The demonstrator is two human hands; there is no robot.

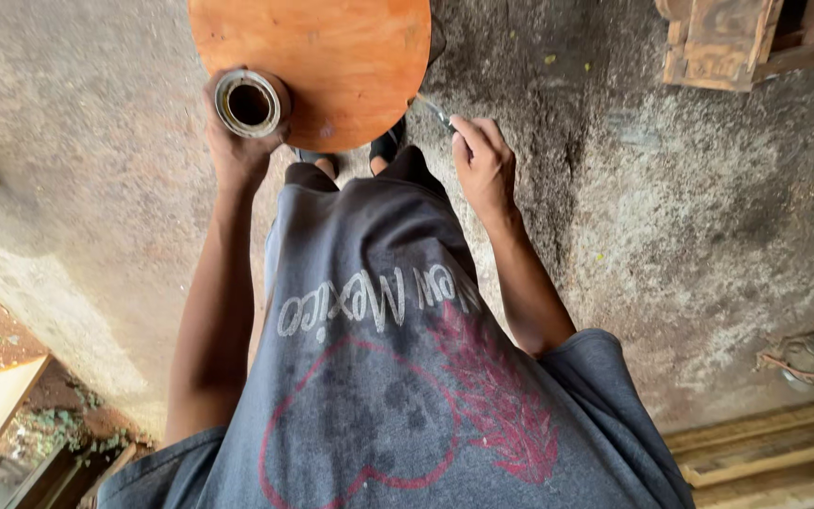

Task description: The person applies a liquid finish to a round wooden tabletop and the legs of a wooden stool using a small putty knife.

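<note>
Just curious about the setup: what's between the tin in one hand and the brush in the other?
In the head view, the round wooden board spans the stretch between the tin and the brush; its lower edge lies there.

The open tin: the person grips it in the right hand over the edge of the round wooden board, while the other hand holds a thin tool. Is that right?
Not quite. The head view shows the open tin in the left hand, not the right. It does sit over the edge of the round wooden board, and the right hand holds the thin tool.
</note>
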